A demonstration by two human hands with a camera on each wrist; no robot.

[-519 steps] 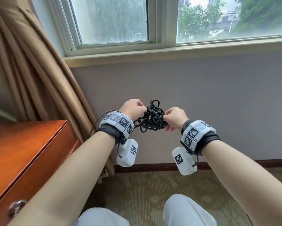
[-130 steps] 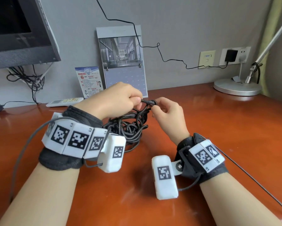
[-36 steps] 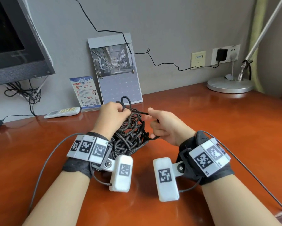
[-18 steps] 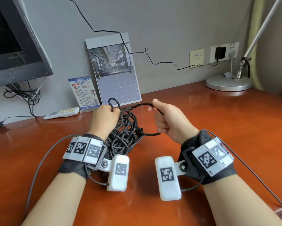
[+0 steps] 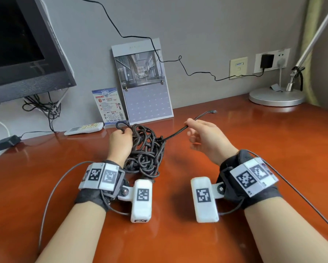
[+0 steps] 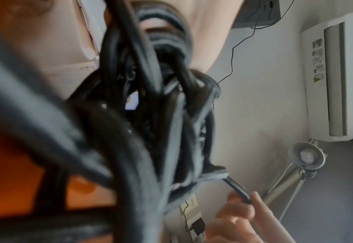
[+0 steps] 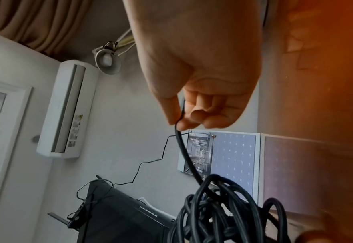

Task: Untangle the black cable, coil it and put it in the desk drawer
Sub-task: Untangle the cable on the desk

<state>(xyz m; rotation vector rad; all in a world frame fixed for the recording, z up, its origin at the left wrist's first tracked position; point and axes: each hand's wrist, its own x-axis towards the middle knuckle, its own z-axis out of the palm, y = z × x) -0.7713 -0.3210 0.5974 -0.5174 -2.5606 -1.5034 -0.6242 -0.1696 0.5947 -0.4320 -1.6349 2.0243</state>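
Note:
A tangled black cable (image 5: 146, 149) lies bunched on the red-brown desk (image 5: 254, 149). My left hand (image 5: 120, 138) grips the tangle from its left side, with a loop sticking out above the fingers. My right hand (image 5: 189, 128) pinches a freed strand between thumb and forefinger, right of the tangle. The strand runs taut from the bunch to the pinch, and its plug end (image 5: 212, 111) sticks out past the hand to the upper right. In the right wrist view the pinch (image 7: 178, 120) on the cable (image 7: 187, 157) is plain. The left wrist view is filled by blurred cable loops (image 6: 142, 115). No drawer is in view.
A calendar (image 5: 143, 82) and a small card (image 5: 110, 105) lean on the wall behind the tangle. A remote (image 5: 83, 128) lies to the left, under a monitor (image 5: 24, 48). A lamp base (image 5: 276, 96) stands at the back right. A thin wire (image 5: 187, 73) runs along the wall to a socket (image 5: 266, 61).
My right hand has pulled the cable end out to the right, away from the tangle, so a straight strand now spans between them. The left hand still holds the bunch in place.

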